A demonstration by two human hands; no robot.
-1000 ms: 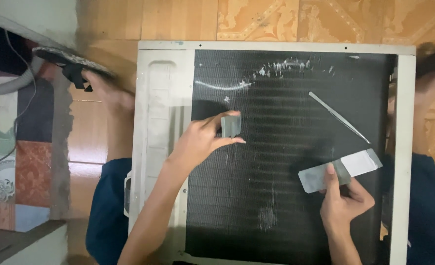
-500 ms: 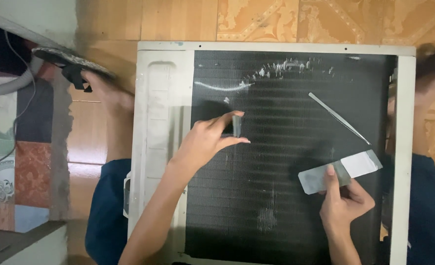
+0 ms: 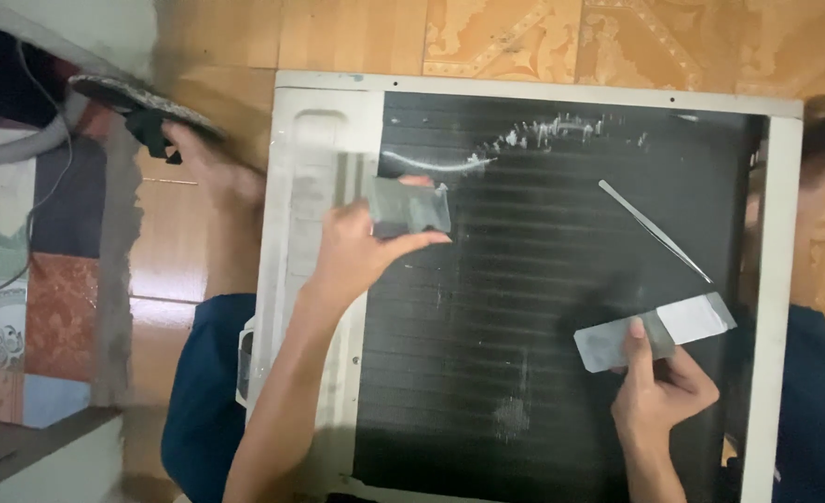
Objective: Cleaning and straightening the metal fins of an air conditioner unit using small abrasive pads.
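A small grey plate [image 3: 410, 207] is gripped in the left hand [image 3: 356, 250], thumb below and fingers above, and is held flat near the upper left corner of the black finned panel [image 3: 487, 354], just beside the white frame [image 3: 305, 186] of the unit. A longer grey strip [image 3: 654, 332] is pressed down by the right hand [image 3: 659, 391] near the panel's right edge, one finger laid across its middle, the rest of the hand curled below it. A thin metal rod [image 3: 653, 230] is seen lying slantwise on the fins, above the strip and apart from it. Pale scuffed patches [image 3: 543, 135] are visible along the panel's top edge. The unit is laid on a wooden floor [image 3: 356, 37], with a bare foot [image 3: 217, 172] at the frame's left side.
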